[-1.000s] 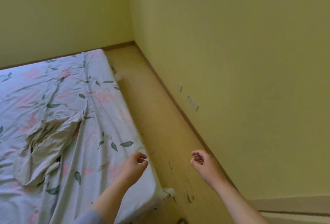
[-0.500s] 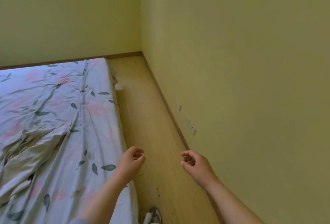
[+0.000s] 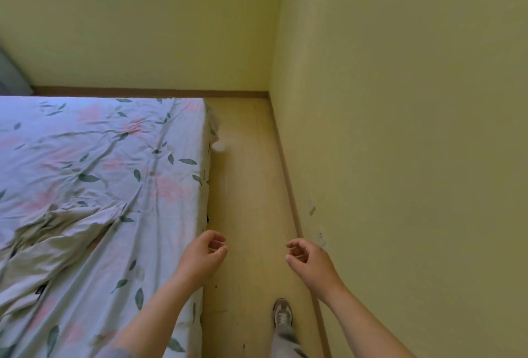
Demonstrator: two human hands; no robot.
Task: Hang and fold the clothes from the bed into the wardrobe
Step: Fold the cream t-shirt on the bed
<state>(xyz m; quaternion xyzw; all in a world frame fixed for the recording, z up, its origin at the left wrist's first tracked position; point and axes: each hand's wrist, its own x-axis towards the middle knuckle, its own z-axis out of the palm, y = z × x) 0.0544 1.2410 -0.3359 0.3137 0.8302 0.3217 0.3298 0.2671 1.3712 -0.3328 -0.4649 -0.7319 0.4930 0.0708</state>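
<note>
- The step in hand looks to be fetching the next piece of clothing: a pale beige garment (image 3: 57, 232) lies crumpled at the left edge of the frame, on the bed (image 3: 120, 157) with its leaf-and-flower sheet.
- To do it well, I would turn towards the left of the frame and reach across the mattress. Take the garment by a seam, a collar or a waistband, not by a bunch of cloth, so that it falls open for hanging or folding.
- Lift it clear, so the wrinkled sheet beneath is not dragged along with it.
- No wardrobe can be made out in the frame, so the carry afterwards will mean turning away from this corner.
- The left hand (image 3: 201, 257) hovers low and centre, over the bed's right edge, with fingers loosely curled and nothing in them.
- The right hand (image 3: 310, 260) is held level with it, over the strip of floor (image 3: 248, 200) beside the yellow wall (image 3: 400, 129). It is equally relaxed and empty.
- Both forearms reach forward from the bottom of the frame, well apart from the garment.
- One shoe (image 3: 282, 315) shows on the floor at lower centre.
</note>
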